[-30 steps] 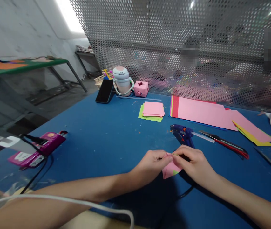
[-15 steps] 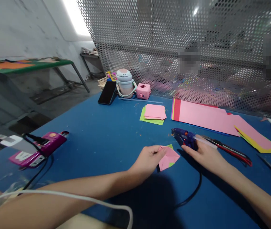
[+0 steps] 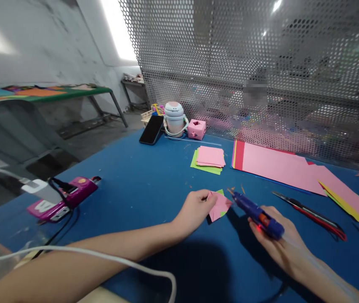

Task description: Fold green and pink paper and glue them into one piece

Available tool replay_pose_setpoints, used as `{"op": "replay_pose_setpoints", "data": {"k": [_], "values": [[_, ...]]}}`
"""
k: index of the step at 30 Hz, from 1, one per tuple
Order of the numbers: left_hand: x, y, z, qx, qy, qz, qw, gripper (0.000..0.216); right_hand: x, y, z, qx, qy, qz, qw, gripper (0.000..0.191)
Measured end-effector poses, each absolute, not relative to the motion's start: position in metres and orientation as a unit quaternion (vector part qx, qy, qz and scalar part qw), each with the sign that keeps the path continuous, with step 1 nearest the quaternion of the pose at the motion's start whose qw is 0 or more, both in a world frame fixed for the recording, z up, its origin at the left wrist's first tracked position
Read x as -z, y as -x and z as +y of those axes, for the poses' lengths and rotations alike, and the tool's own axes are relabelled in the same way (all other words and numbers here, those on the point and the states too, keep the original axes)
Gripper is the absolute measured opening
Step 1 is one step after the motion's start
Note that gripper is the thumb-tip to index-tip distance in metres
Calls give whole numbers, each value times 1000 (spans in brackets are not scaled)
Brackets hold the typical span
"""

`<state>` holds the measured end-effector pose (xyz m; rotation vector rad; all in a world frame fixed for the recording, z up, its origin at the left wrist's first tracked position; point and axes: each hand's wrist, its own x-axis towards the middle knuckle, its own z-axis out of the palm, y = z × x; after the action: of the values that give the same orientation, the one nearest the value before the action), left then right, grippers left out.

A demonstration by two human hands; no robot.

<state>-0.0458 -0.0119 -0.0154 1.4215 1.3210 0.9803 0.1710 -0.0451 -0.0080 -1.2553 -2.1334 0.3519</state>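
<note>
My left hand (image 3: 195, 209) pinches a small folded pink and green paper piece (image 3: 219, 205) just above the blue table (image 3: 141, 185). In my right hand (image 3: 275, 244) is a blue glue gun (image 3: 256, 214), fingers wrapped round its grip, a red light glowing on its side. The gun's nozzle points left and sits right at the folded piece's right corner.
A stack of pink and green paper squares (image 3: 210, 158) lies behind. Large pink sheets (image 3: 280, 166) and scissors with red handles (image 3: 312, 213) lie to the right. A phone (image 3: 151, 129), a white mug (image 3: 174, 119) and a pink paper cube (image 3: 196, 129) stand by the perforated screen. A magenta device (image 3: 62, 199) with cables sits left.
My right hand let go of the folded paper, reached to the glue gun, picked it up and brought its nozzle to the paper. My left hand kept hold of the paper.
</note>
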Motion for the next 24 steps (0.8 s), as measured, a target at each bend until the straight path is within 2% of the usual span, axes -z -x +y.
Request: {"op": "replay_pose_setpoints", "data": {"k": [5, 10, 24], "values": [[17, 44, -11, -395, -601, 533, 446, 32, -3, -160, -46, -82, 396, -868, 289, 11], [22, 43, -10, -397, -624, 535, 409, 37, -4, -158, -44, -45, 400, -880, 251, 13], [24, 43, -11, -401, -655, 504, 396, 36, -9, -158, -50, -28, 396, -888, 231, 12]]}}
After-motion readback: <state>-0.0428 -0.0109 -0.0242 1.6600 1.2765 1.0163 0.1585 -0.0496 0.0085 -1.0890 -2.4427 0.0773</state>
